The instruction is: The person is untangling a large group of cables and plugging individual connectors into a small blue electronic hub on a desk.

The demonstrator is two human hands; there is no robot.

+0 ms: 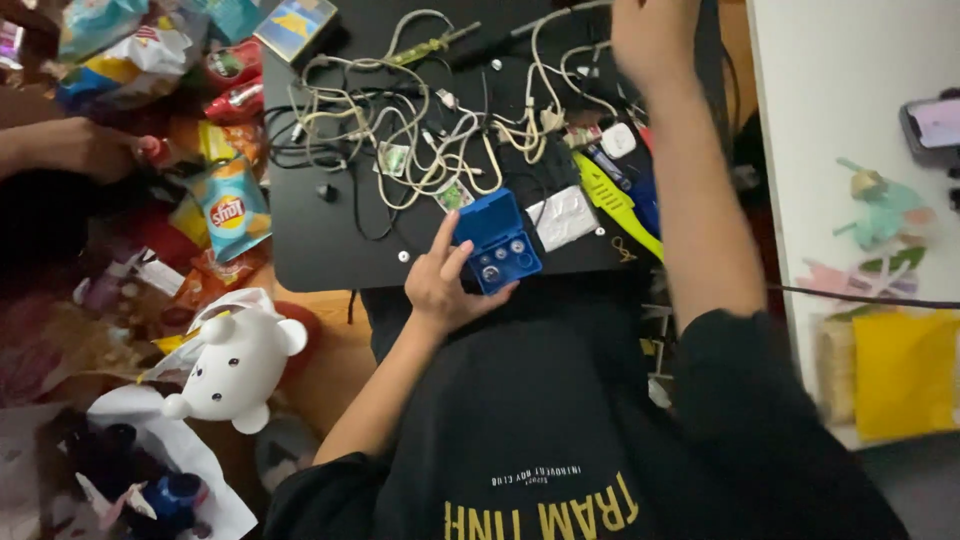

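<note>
Blue plastic, a small open case [497, 243], sits at the near edge of the black worktop [320, 250], and the left hand [440, 280] grips it from the side, index finger up along its lid, thumb under the tray of little round parts. The right hand [652, 35] is raised over the far end of the worktop; whether its fingers are spread or curled I cannot tell. A tangle of pale cables [420, 120] lies just beyond the case. On the floor to the left stands a white piggy bank [238, 365] among snack bags [228, 205].
</note>
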